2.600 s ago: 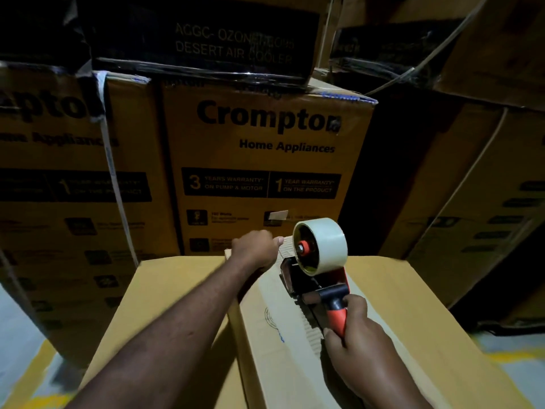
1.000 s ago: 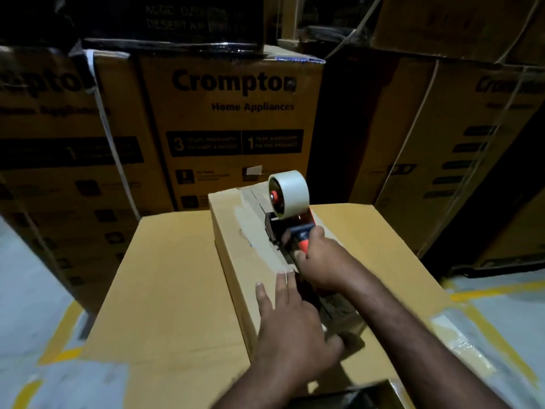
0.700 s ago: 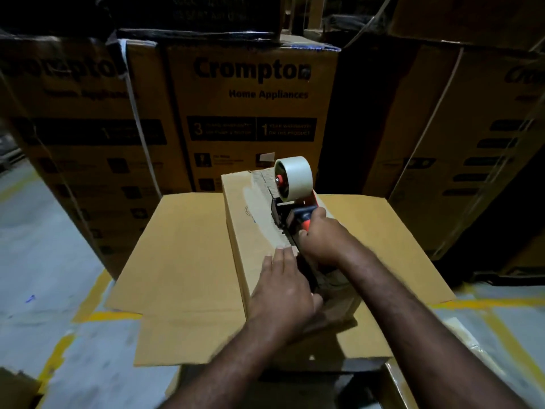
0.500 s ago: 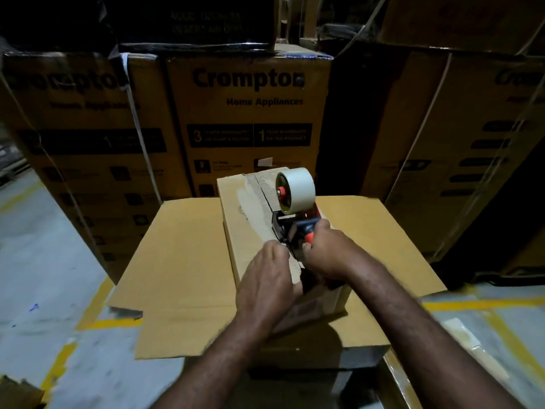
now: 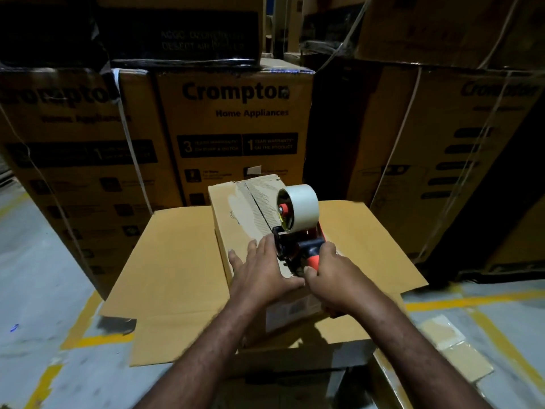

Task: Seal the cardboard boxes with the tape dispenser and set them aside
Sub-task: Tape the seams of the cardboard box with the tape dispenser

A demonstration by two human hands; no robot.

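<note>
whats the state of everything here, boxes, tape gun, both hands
small box, top flaps closed, sits on the larger box
larger box, flaps spread out flat
tape dispenser, upright on the small box's top seam
tape roll, mounted on the dispenser
left hand, fingers straight, flat on the small box
right hand, grips the dispenser handle
Crompton cartons, closed, stacked

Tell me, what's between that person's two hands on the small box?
In the head view, the tape dispenser: its black frame sits between the left hand, pressed flat on the small box, and the right hand gripping its orange handle.
</note>
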